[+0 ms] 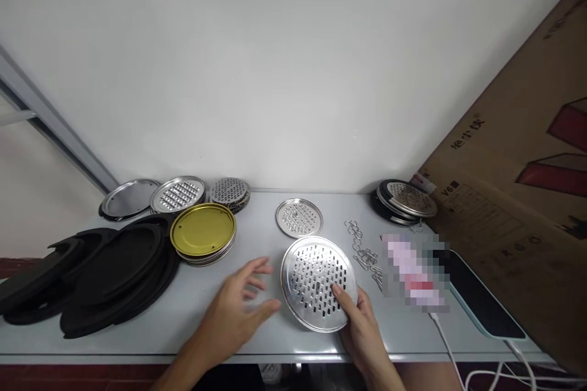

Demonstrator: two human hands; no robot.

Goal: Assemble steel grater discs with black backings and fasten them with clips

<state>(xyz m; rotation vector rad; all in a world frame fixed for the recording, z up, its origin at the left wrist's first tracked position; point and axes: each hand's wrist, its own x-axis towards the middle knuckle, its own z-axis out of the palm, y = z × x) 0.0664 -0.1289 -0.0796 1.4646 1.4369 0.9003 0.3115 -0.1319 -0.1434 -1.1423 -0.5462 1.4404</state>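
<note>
My right hand (362,324) grips a round metal grater plate (316,275) by its lower right edge, thumb on the perforated face. My left hand (238,305) is just left of that plate, fingers apart, touching nothing. Behind the held plate, another round grater plate (299,218) lies flat on the table. Left of it is a stack of round discs with a yellow-gold one (203,230) on top. Several small metal rings and clips (364,253) lie scattered to the right.
Black round plastic pieces (119,269) pile up at the left of the grey table (261,342). More grater discs (178,194) stand along the wall. At right are a stack of black-rimmed graters (406,200), a phone (481,296), white cables (444,342) and a large cardboard box (509,208).
</note>
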